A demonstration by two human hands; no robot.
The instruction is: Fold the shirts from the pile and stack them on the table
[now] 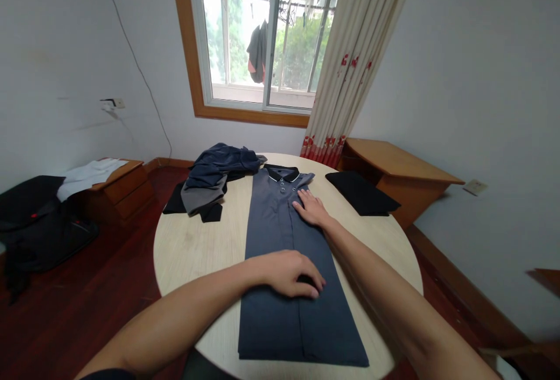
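Observation:
A dark grey polo shirt [280,228] lies on the round table, folded into a long narrow shape. Its black collar [282,174] with a white trim line faces the far side, snap buttons just below it. Flat on the shirt's upper right part rests my right hand [311,208], fingers stretched out and holding nothing. Lower down, my left hand [294,274] reaches across the shirt's middle. Its fingers are loosely curved, with a gap between thumb and forefinger. A lengthwise fold edge runs down the cloth between both hands.
A heap of dark clothes [223,170] sits at the table's far left. On the right lies a folded black garment [361,193]. The pale round table [192,257] stands near a wooden desk [406,164], a curtain [350,65] and a window. A black bag [39,228] is on the left.

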